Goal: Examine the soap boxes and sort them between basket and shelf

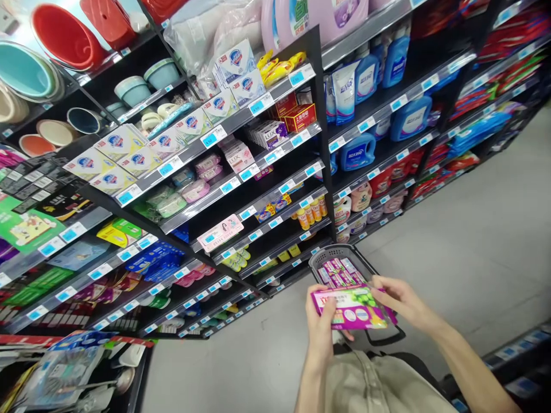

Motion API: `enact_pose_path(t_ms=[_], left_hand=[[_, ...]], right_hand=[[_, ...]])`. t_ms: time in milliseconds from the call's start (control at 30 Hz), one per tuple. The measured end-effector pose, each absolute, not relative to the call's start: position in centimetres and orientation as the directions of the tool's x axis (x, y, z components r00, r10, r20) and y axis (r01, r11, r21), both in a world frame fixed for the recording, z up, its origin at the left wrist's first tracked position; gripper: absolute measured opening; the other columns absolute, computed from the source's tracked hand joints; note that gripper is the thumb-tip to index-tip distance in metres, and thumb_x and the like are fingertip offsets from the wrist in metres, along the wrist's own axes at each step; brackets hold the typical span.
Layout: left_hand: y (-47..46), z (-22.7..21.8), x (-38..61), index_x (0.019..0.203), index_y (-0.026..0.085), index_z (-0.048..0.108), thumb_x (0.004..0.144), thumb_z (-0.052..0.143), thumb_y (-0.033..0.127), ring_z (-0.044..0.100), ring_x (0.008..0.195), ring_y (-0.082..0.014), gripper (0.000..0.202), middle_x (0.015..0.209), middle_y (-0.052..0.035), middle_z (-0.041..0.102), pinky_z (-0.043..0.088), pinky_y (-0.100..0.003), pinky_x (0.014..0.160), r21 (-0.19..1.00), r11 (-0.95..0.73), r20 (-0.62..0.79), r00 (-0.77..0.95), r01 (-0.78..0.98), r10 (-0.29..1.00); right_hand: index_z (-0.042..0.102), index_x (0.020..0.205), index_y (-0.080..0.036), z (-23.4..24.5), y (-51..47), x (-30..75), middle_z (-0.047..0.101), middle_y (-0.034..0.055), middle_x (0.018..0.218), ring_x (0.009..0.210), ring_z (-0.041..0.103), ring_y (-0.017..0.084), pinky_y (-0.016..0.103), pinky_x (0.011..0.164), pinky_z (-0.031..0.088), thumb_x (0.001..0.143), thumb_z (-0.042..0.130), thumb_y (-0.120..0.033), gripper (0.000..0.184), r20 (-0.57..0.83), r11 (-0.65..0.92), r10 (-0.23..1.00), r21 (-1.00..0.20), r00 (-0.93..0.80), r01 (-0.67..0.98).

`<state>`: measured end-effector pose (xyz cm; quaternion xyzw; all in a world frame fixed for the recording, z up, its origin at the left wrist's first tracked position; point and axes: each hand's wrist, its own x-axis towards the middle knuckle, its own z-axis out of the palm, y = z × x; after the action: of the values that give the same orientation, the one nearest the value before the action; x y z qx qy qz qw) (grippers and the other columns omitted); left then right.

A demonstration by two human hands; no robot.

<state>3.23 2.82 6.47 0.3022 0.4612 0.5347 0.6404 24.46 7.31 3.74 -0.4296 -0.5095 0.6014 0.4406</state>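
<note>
My left hand is closed on the left end of a flat purple packet, thumb across its front. White lettering panels and a green, fruit-like picture cover the packet. At its upper right corner, the fingers of my right hand pinch the edge. Just beyond the packet stands a grey shopping basket, low in front of my legs. Inside lie several small purple-and-white packs, partly hidden by the packet. The basket's dark handle shows below my right hand.
Shelves ahead carry soap boxes, blue detergent bottles and plastic tubs. A display of wrapped utensils stands at lower left. Grey floor runs along the shelves. Another shelf edge is at lower right.
</note>
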Motion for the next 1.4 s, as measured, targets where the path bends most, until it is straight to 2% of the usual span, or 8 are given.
enact_pose_path(t_ms=[133, 233, 433, 567, 833, 1000, 1200, 1400], left_hand=[[2.9, 7.9, 2.8, 0.116, 0.023, 0.052, 0.081, 0.085, 0.062, 0.072, 0.064, -0.0156, 0.062, 0.099, -0.0042, 0.071, 0.053, -0.018, 0.043, 0.899, 0.236, -0.261, -0.017, -0.369, 0.965], [3.0, 8.7, 2.4, 0.117, 0.023, 0.054, 0.080, 0.087, 0.061, 0.069, 0.060, -0.0134, 0.062, 0.099, -0.0030, 0.070, 0.054, -0.019, 0.044, 0.920, 0.210, -0.243, -0.063, -0.331, 0.968], [2.6, 8.9, 2.2, 0.116, 0.023, 0.059, 0.080, 0.088, 0.059, 0.070, 0.066, -0.0139, 0.059, 0.102, -0.0029, 0.068, 0.058, -0.021, 0.049, 0.917, 0.220, -0.260, -0.081, -0.332, 0.962], [2.6, 8.5, 2.2, 0.115, 0.022, 0.063, 0.086, 0.079, 0.065, 0.071, 0.069, -0.0163, 0.054, 0.103, -0.0048, 0.069, 0.057, -0.022, 0.047, 0.898, 0.209, -0.261, -0.087, -0.386, 0.962], [2.6, 8.4, 2.4, 0.111, 0.021, 0.066, 0.082, 0.081, 0.069, 0.071, 0.069, -0.0169, 0.059, 0.097, -0.0049, 0.070, 0.057, -0.022, 0.048, 0.885, 0.214, -0.291, -0.133, -0.413, 0.948], [2.4, 8.4, 2.3, 0.112, 0.021, 0.065, 0.081, 0.082, 0.067, 0.073, 0.074, -0.0179, 0.058, 0.100, -0.0052, 0.071, 0.058, -0.022, 0.049, 0.871, 0.243, -0.322, -0.123, -0.426, 0.939], [2.4, 8.0, 2.0, 0.110, 0.022, 0.065, 0.079, 0.084, 0.069, 0.073, 0.074, -0.0181, 0.059, 0.100, -0.0045, 0.070, 0.059, -0.022, 0.050, 0.884, 0.232, -0.299, -0.108, -0.406, 0.948], [2.3, 7.6, 1.5, 0.111, 0.022, 0.066, 0.081, 0.083, 0.068, 0.072, 0.073, -0.0171, 0.058, 0.100, -0.0043, 0.070, 0.060, -0.023, 0.052, 0.898, 0.205, -0.274, -0.132, -0.389, 0.952]], right_hand=[[0.052, 0.065, -0.020, 5.7, 7.4, 23.7, 0.048, -0.0021, 0.065, 0.061, 0.044, 0.012, 0.025, 0.055, 0.039, 0.086, 0.073, -0.076, 0.063, 0.042, 0.040, 0.986, -0.999, -0.160, -0.015], [0.057, 0.072, -0.021, 6.8, 7.5, 23.1, 0.053, -0.0024, 0.066, 0.061, 0.047, 0.013, 0.026, 0.057, 0.041, 0.081, 0.078, -0.076, 0.059, 0.091, 0.087, 0.993, -0.995, -0.070, -0.052], [0.065, 0.072, -0.021, 6.5, 7.6, 22.7, 0.063, 0.0013, 0.071, 0.065, 0.055, 0.015, 0.027, 0.059, 0.046, 0.076, 0.085, -0.072, 0.055, 0.084, 0.081, 0.996, -0.987, -0.013, -0.139], [0.068, 0.073, -0.021, 6.1, 7.6, 22.3, 0.065, 0.0002, 0.069, 0.062, 0.055, 0.014, 0.027, 0.059, 0.047, 0.071, 0.091, -0.065, 0.049, 0.031, 0.047, 0.997, -0.977, 0.076, -0.208], [0.071, 0.077, -0.023, 5.4, 7.9, 21.4, 0.069, -0.0013, 0.070, 0.061, 0.059, 0.013, 0.027, 0.059, 0.049, 0.066, 0.097, -0.053, 0.041, 0.003, 0.067, 0.976, -0.956, 0.219, -0.287], [0.069, 0.075, -0.024, 5.3, 7.8, 21.1, 0.067, -0.0032, 0.070, 0.061, 0.058, 0.012, 0.026, 0.060, 0.049, 0.064, 0.099, -0.048, 0.040, 0.004, 0.087, 0.969, -0.942, 0.249, -0.325], [0.071, 0.079, -0.024, 5.1, 7.9, 21.2, 0.069, -0.0023, 0.073, 0.065, 0.061, 0.013, 0.027, 0.062, 0.052, 0.066, 0.098, -0.052, 0.041, 0.028, 0.102, 0.963, -0.958, 0.266, -0.266], [0.074, 0.083, -0.023, 5.2, 7.9, 21.1, 0.072, 0.0007, 0.077, 0.071, 0.065, 0.016, 0.029, 0.069, 0.056, 0.070, 0.094, -0.059, 0.043, 0.089, 0.129, 0.977, -0.971, 0.195, -0.204]])
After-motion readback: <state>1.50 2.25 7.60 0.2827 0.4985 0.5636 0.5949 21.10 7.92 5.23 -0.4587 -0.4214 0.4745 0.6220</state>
